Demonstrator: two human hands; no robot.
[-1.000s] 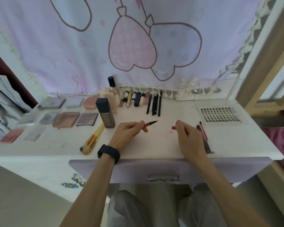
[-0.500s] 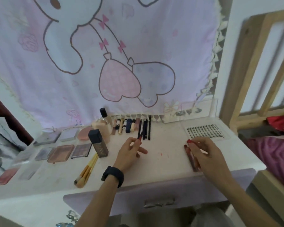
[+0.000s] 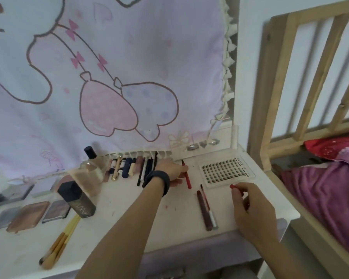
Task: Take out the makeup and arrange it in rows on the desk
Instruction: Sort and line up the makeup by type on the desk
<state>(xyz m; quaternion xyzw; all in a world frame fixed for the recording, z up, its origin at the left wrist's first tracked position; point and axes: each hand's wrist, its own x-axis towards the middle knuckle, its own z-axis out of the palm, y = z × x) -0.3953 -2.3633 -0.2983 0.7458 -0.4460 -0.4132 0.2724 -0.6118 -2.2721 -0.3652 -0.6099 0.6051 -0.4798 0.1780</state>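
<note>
The left hand (image 3: 170,172), with a black band (image 3: 157,182) on its wrist, reaches to the back of the white desk (image 3: 119,224). Its fingers are curled round a red liner pencil (image 3: 187,177). The pencil sits at the right end of the back row of pencils and tubes (image 3: 129,168), its dark tip pointing towards the hanging cloth (image 3: 129,57). I cannot tell whether it touches the desk.

The right hand (image 3: 250,206) is near the front right corner, thumb and forefinger pinching a small red cap (image 3: 232,186), just in front of the lash tray (image 3: 224,171).

Between the hands lie a dark red tube (image 3: 204,211) and a thin silver-ended pen (image 3: 209,208), side by side. To the left stand a dark-capped foundation bottle (image 3: 77,200) and a glass bottle (image 3: 91,168), with eyeshadow palettes (image 3: 28,215) and yellow-handled brushes (image 3: 58,242) laid nearby.
</note>
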